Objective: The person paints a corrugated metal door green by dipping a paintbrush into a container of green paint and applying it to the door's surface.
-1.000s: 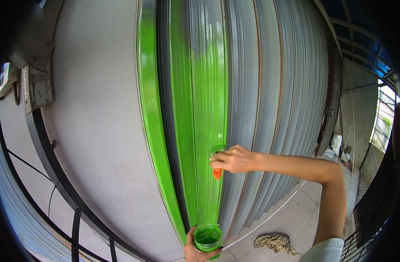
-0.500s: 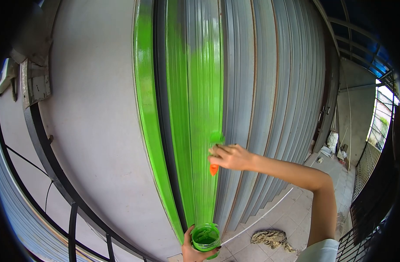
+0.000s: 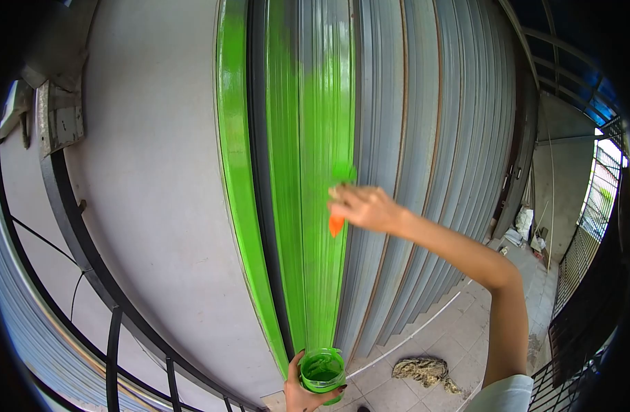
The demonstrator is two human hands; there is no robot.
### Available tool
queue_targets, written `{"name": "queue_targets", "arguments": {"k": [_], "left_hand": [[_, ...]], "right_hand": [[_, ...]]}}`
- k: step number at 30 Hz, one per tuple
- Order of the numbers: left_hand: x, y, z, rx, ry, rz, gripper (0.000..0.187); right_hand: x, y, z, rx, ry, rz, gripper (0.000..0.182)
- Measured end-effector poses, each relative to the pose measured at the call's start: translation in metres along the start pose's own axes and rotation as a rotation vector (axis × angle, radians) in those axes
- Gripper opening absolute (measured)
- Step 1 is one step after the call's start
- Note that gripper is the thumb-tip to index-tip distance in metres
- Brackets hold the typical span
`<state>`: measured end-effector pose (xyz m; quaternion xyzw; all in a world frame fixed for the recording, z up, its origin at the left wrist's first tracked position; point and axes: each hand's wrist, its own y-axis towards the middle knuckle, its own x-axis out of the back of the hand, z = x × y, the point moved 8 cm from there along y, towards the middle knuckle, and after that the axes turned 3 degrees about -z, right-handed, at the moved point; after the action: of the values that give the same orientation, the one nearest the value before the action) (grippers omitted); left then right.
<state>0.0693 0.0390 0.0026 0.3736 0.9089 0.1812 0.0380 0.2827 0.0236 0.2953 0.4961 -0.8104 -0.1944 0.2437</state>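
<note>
My right hand [image 3: 364,207] is closed around a paintbrush with an orange handle [image 3: 336,226]. Its green-coated bristles [image 3: 342,172] press against a folding metal door [image 3: 418,151], at the edge of a panel freshly coated in green paint [image 3: 322,275]. Low in the view, my left hand [image 3: 302,391] grips an open jar of green paint [image 3: 322,367], fingers wrapped round its side. Green smears cover the jar's rim. Grey, unpainted folds of the door lie to the right of the brush.
A pale wall [image 3: 157,206] borders the door on the left, with black metal railing [image 3: 116,343] nearer me. On the tiled floor [image 3: 390,381] lies a crumpled, stained cloth [image 3: 427,374]. A white line or cable [image 3: 411,341] runs along the door's foot.
My right hand has moved the paintbrush upward along the green panel. The left hand still holds the jar in nearly the same place. The view has shifted slightly.
</note>
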Motion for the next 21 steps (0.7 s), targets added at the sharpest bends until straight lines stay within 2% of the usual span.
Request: {"name": "queue_targets", "arguments": {"k": [2,5,6,8,10,12,15,16,19,20,21], "left_hand": [[0.002,0.001,-0.003,-0.003,-0.008,-0.006,0.109],[0.006,0.0,-0.007,-0.01,-0.001,-0.022,0.108],[0.007,0.0,-0.011,-0.003,-0.004,-0.026,0.108],[0.006,-0.002,-0.018,0.007,-0.007,-0.029,0.108],[0.005,-0.001,-0.023,0.003,-0.006,-0.029,0.108],[0.002,-0.001,-0.023,-0.004,-0.025,-0.019,0.109],[0.001,-0.004,-0.028,-0.018,0.005,-0.015,0.108],[0.002,-0.006,-0.029,-0.023,0.024,-0.018,0.108],[0.011,-0.007,-0.022,-0.092,0.092,-0.078,0.109],[0.016,-0.01,-0.022,-0.089,0.1,-0.09,0.109],[0.021,-0.009,-0.025,-0.088,0.109,-0.109,0.11]], "right_hand": [[-0.024,-0.046,0.055,-0.016,0.25,0.148,0.023],[-0.026,-0.05,0.074,-0.149,0.564,0.296,0.032],[-0.032,-0.042,0.06,-0.142,0.485,0.329,0.04],[-0.03,-0.012,0.002,-0.231,0.399,0.282,0.04],[-0.002,0.032,-0.048,-0.195,0.17,-0.005,0.031],[0.039,0.072,-0.07,-0.078,0.011,-0.233,0.02],[0.017,0.07,-0.073,-0.092,-0.112,-0.048,0.014],[-0.002,0.054,-0.054,-0.074,-0.088,0.016,0.01],[-0.036,-0.012,0.029,0.01,0.104,0.193,0.013],[-0.032,-0.021,0.043,-0.085,0.29,0.292,0.015],[-0.019,-0.02,0.051,-0.208,0.405,0.243,0.016]]}}
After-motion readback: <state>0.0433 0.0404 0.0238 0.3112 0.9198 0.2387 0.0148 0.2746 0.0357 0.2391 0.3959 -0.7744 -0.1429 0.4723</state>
